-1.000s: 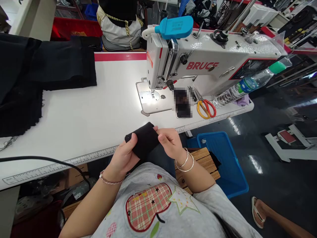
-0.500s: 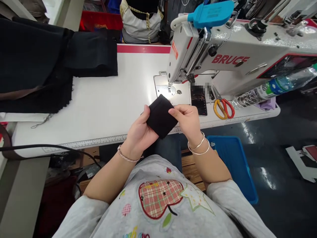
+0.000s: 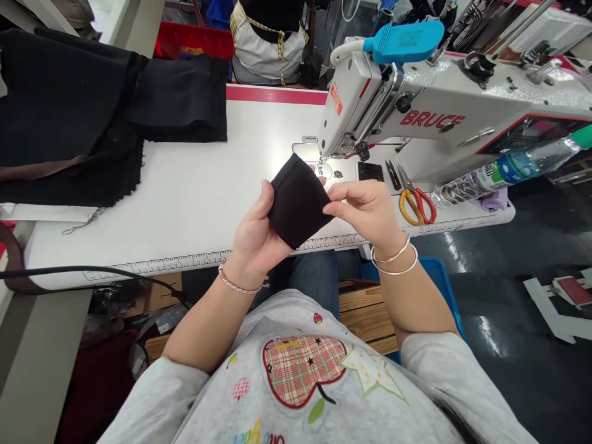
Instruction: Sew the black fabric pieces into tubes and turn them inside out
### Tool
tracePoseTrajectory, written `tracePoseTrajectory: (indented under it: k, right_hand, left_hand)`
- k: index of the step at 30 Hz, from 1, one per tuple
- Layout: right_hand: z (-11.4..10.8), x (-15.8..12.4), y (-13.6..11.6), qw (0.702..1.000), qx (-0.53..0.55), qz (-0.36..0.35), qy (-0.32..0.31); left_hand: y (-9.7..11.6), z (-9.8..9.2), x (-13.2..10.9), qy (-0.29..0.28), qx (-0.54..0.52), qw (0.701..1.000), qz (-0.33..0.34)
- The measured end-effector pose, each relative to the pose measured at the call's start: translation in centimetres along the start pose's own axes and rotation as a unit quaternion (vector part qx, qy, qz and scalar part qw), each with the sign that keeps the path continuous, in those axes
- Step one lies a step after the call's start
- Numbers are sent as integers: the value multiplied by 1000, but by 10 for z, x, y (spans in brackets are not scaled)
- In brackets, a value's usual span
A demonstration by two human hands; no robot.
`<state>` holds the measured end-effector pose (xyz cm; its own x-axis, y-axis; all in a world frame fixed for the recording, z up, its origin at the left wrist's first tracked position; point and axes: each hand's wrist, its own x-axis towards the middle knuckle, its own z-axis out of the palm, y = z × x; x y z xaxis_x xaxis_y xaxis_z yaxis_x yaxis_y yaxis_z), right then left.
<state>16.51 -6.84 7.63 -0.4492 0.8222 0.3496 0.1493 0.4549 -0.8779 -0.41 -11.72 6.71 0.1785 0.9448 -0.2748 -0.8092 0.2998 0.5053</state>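
Note:
A small, roughly square piece of black fabric (image 3: 298,203) is held up over the front of the sewing table (image 3: 185,185). My left hand (image 3: 256,234) supports it from the left and below, thumb along its left edge and the fingers mostly hidden behind it. With thumb and forefinger, my right hand (image 3: 363,209) pinches its right corner. Just beyond the cloth is the needle area of a white sewing machine (image 3: 361,111); the cloth covers part of its metal plate.
Dark garment pieces (image 3: 92,105) lie on the left of the table. To the right are a phone (image 3: 370,172), black thread snips (image 3: 393,175), scissors (image 3: 419,206) with orange and red handles and a plastic bottle (image 3: 499,169). A blue bin (image 3: 439,277) stands below.
My right hand has shifted right to the fabric's right corner. The fabric is turned a little and lies flatter, and my left hand has moved slightly left and up. The camera view has shifted slightly.

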Motion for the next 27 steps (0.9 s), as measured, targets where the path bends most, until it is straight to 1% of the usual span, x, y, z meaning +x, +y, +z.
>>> tracePoseTrajectory:
  k: [2,4,6,7,8,9,10,12,15,18,21,24,27]
  right_hand:
    - [7,-1,-1,999,-16,-14,44]
    - [18,-4,-2,987,-53,-55,138]
    - [31,-10,-2,955,-113,-125,246]
    - [37,-14,0,934,-147,-166,279]
    - [44,-19,2,918,-184,-204,286]
    - [50,-23,6,908,-218,-232,273]
    - [56,-28,11,906,-251,-238,244]
    - [65,-36,23,909,-302,-209,196]
    - [70,-45,39,912,-339,-161,168]
    - [70,-50,46,912,-340,-154,169]
    - [68,-49,44,910,-335,-159,183]
    - [67,-46,38,902,-334,-187,200]
    - [67,-43,33,892,-338,-217,206]
  left_hand:
    - [2,3,0,9,-15,1000,14]
    - [5,6,-2,2,-33,999,37]
    - [8,10,-5,-10,-56,997,59]
    - [9,12,-6,-9,-68,995,67]
    - [10,13,-7,-2,-80,994,71]
    - [10,13,-7,9,-91,993,73]
    - [9,13,-6,21,-104,991,76]
    - [7,11,-3,35,-128,988,85]
    - [2,6,3,30,-148,984,98]
    - [-2,-1,9,34,-150,983,100]
    - [-5,-7,14,51,-126,986,93]
    - [-5,-7,15,91,-88,988,93]
    - [-4,-2,14,136,-56,984,97]
